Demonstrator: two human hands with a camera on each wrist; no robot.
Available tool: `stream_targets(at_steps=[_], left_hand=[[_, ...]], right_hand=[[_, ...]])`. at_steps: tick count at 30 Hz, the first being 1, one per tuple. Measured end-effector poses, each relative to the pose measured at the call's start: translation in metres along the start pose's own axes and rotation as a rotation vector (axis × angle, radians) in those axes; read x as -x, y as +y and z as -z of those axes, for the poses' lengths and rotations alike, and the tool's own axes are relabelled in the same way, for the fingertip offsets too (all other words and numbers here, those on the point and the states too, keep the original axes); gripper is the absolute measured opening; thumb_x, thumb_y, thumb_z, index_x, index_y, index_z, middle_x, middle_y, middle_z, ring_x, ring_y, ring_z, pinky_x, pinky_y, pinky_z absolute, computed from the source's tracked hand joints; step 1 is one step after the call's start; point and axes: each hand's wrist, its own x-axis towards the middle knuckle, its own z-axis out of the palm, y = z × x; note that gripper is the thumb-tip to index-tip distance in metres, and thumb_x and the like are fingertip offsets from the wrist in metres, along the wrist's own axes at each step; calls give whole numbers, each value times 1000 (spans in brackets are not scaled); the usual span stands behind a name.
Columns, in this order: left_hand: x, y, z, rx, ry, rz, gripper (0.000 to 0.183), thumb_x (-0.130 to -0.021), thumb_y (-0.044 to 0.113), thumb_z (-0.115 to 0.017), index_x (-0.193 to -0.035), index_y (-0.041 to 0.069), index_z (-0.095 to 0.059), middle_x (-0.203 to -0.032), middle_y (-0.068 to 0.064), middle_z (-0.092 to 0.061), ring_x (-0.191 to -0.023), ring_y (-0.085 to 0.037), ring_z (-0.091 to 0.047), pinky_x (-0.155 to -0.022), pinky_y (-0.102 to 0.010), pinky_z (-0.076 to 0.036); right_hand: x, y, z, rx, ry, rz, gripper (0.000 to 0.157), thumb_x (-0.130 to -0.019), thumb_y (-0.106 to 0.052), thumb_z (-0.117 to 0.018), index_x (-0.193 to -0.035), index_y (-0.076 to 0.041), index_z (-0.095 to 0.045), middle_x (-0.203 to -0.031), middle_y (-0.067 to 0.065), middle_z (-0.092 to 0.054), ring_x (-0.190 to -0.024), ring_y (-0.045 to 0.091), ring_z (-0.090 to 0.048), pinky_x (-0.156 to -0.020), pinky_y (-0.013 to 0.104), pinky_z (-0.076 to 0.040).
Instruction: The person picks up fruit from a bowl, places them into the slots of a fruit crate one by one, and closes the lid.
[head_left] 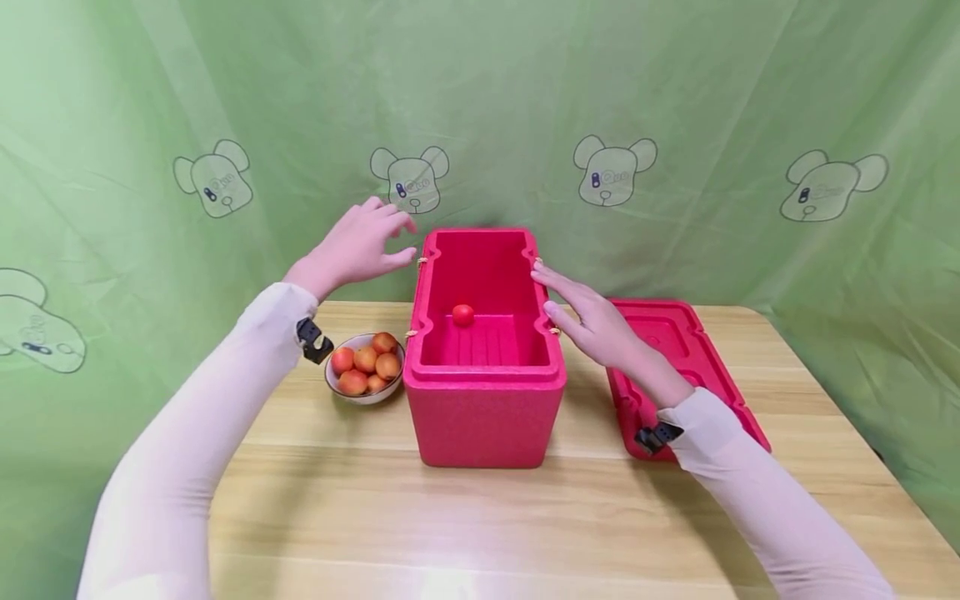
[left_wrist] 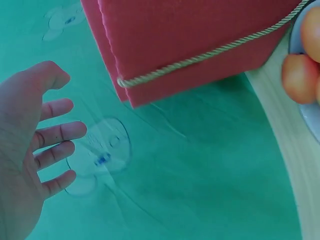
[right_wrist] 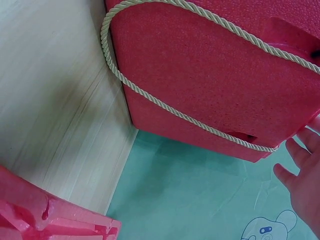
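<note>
A deep red foam box (head_left: 480, 425) stands uncovered on the table, with one small red fruit (head_left: 462, 315) inside on its floor. My left hand (head_left: 367, 242) hovers off the box's far left edge, fingers spread and holding nothing; the left wrist view shows a gap between its fingers and the box. On the other side, my right hand (head_left: 596, 325) has its fingertips at the right rim, fingers nearly straight. A twisted cord (right_wrist: 175, 116) loops along the box's right side, and another cord (left_wrist: 200, 57) runs along the left side.
Left of the box sits a white bowl (head_left: 364, 398) heaped with several orange-red fruits (head_left: 365, 359). The red lid (head_left: 678, 333) lies on the wooden table (head_left: 480, 533) to the right, under my right forearm. A green curtain (head_left: 510, 100) hangs right behind the table.
</note>
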Motion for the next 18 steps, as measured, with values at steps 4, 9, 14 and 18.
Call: stream_targets(at_steps=[4, 9, 14, 18], left_hand=[[17, -13, -8, 53, -8, 49, 36, -94, 34, -65, -119, 9, -66, -106, -11, -68, -104, -29, -53, -93, -49, -43], [37, -23, -26, 93, -27, 72, 35, -93, 31, -67, -118, 7, -67, -104, -13, -67, -102, -30, -54, -90, -50, -44], [54, -29, -45, 113, -57, 85, 35, -93, 32, -67, -118, 8, -67, -102, -11, -67, -100, -30, -54, -87, -49, -45], [64, -31, -56, 126, -89, 100, 35, -92, 31, -68, -117, 8, -68, -101, -12, -68, -100, -30, -55, -86, -48, -45]], right_hand=[[0, 0, 2, 2, -4, -6, 57, -103, -32, -54, -158, -26, -39, -166, -5, -33, -151, 28, -36, -117, 59, -34], [0, 0, 3, -5, -10, -19, 58, -103, -34, -53, -158, -29, -37, -167, -8, -31, -152, 25, -35, -117, 59, -34], [1, 0, 3, -20, -16, -21, 58, -103, -33, -54, -158, -30, -37, -167, -7, -31, -153, 23, -34, -117, 59, -35], [0, -1, 1, -24, -14, -10, 57, -104, -32, -54, -158, -28, -37, -167, -7, -31, -153, 24, -34, -117, 59, -34]])
